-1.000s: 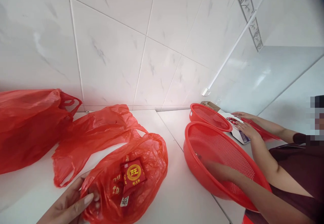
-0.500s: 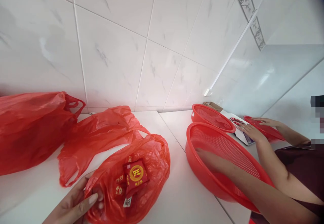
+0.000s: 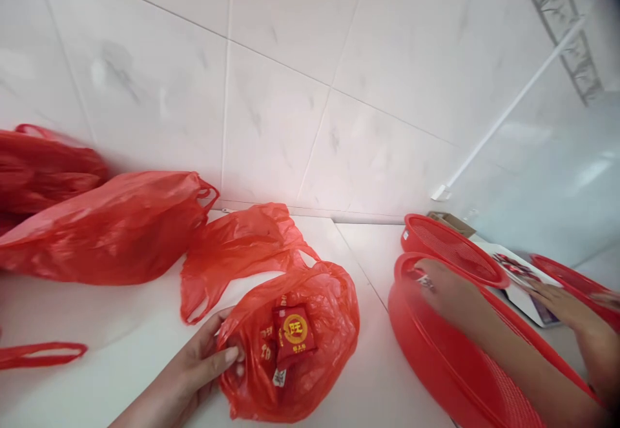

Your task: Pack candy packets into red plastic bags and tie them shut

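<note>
An open red plastic bag (image 3: 324, 312) sits on the white surface (image 3: 116, 325), in front of the person, its mouth facing up and its long axis slanting from near left to far right. The left hand (image 3: 208, 360) pinches its left edge, thumb on the near side, the other fingers showing through thin, crinkled film. Inside lies a square, pillow-shaped red packet (image 3: 294, 332), glossy, its yellow ring and character upright to the viewer; more yellow print glows through the film beside it.

The right hand (image 3: 438, 283) is at the far rim of a large oval basket (image 3: 411, 344), smooth red plastic with a perforated inside. Its fingers are curled on a small red-and-white packet (image 3: 425, 279), both blurred. A smaller perforated basket (image 3: 448, 247) stands just behind. A limp, flattened bag (image 3: 247, 237) lies beyond the open one, and a bulging bag (image 3: 116, 231) rests to its left. At far right, a co-worker's hand (image 3: 552, 299) reaches in.
</note>
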### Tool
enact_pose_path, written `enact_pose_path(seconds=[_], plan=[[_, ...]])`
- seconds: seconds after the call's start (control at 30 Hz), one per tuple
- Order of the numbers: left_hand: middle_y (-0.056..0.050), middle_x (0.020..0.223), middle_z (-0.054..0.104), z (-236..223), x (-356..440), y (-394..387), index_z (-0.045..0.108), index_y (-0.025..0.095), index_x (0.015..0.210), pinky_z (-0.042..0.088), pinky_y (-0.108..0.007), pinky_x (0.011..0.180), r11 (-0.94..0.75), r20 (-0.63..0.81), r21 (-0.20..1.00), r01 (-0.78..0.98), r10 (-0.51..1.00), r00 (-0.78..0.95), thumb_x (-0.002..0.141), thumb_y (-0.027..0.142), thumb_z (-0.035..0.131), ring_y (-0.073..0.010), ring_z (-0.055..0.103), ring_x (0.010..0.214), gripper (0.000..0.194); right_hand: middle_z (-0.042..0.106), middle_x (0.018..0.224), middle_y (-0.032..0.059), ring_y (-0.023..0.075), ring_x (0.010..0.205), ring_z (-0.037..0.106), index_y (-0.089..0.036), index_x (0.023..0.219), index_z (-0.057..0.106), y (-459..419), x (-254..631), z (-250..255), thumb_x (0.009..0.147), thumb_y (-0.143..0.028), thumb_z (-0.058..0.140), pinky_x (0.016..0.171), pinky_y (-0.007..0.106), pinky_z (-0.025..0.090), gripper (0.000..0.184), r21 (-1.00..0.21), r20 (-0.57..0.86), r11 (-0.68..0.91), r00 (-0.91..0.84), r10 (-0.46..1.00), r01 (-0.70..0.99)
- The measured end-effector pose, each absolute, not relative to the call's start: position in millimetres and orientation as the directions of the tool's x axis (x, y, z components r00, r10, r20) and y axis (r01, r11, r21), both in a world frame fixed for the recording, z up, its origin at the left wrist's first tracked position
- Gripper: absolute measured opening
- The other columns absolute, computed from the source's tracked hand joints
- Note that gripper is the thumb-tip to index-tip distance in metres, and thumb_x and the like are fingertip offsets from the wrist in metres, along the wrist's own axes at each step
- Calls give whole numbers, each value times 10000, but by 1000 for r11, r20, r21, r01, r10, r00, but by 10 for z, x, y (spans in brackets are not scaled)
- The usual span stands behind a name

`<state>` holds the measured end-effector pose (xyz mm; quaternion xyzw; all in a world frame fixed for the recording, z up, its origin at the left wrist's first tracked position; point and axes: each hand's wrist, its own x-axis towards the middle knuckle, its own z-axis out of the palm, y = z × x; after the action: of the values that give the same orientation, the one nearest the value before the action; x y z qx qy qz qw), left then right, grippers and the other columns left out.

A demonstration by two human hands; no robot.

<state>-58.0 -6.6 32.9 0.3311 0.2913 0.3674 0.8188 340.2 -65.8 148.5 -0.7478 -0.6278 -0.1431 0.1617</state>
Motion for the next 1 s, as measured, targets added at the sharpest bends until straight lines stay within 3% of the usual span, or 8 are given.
enact_pose_path(seconds=[0.1, 0.27, 0.4, 0.5, 0.63, 0.73, 0.83, 1.0], plan=[[6, 819, 633, 377, -580, -80, 543, 285, 1189, 484, -297, 759, 497, -191, 771, -398, 777, 599, 772, 255, 689, -160, 597, 751, 443, 626, 1034, 40, 178, 809, 628, -247, 1020, 533, -607, 3015, 1528, 830, -206, 498, 584, 251, 493, 198, -7, 351, -67, 65, 934, 998], [21, 780, 591, 339, -604, -70, 530, 269, 1167, 466, -278, 750, 471, -134, 784, -404, 764, 631, 796, 250, 665, -136, 564, 726, 396, 605, 1095, 19, 170, 904, 620, -256, 1047, 514, -532, 2264, 1361, 757, -41, 404, 707, 284, 502, 377, 9, 204, 303, -299, 932, 953], [-4, 797, 586, 252, -609, -56, 498, 226, 1188, 455, -282, 726, 429, -94, 808, -404, 771, 630, 814, 269, 643, -139, 553, 728, 404, 530, 1256, 53, 209, 1039, 583, -264, 1213, 476, -314, 1957, 1103, 761, -69, 494, 772, 327, 511, 493, -17, 113, 368, -364, 925, 930], [-11, 837, 583, 203, -612, -41, 484, 215, 1195, 446, -280, 743, 419, -74, 810, -410, 766, 638, 799, 262, 663, -130, 549, 735, 438, 474, 1335, 31, 221, 1150, 523, -335, 1315, 398, -238, 1961, 1032, 768, -174, 585, 873, 350, 479, 600, -124, 145, 299, -281, 949, 946], [-11, 833, 581, 184, -616, -21, 493, 207, 1179, 440, -272, 731, 429, -58, 796, -427, 756, 652, 776, 266, 689, -126, 549, 724, 452, 632, 1045, -10, 169, 917, 609, -301, 1043, 562, -272, 2135, 926, 878, -310, 456, 791, 308, 467, 195, -295, 173, 16, 36, 984, 956], [-13, 832, 591, 182, -622, -6, 487, 221, 1186, 443, -278, 740, 443, -72, 790, -424, 754, 653, 775, 275, 690, -127, 554, 721, 461, 630, 1001, 20, 199, 851, 606, -265, 984, 581, -283, 2308, 708, 840, -363, 489, 693, 312, 437, 197, -253, 116, -192, 227, 967, 948], [-4, 856, 591, 174, -628, 3, 451, 265, 1217, 449, -293, 763, 468, -126, 789, -397, 756, 642, 757, 293, 706, -137, 569, 744, 527, 613, 1040, 65, 234, 892, 601, -231, 1039, 583, -244, 2451, 438, 757, -319, 553, 656, 301, 405, 298, -282, 64, -311, 342, 938, 908], [25, 802, 567, 165, -617, -22, 426, 301, 1244, 446, -253, 664, 485, -234, 814, -321, 778, 583, 728, 325, 724, -137, 572, 720, 596, 643, 920, 28, 169, 784, 598, -225, 870, 609, -178, 2554, 187, 733, -181, 460, 617, 241, 376, 207, -435, 66, -313, 376, 924, 844]])
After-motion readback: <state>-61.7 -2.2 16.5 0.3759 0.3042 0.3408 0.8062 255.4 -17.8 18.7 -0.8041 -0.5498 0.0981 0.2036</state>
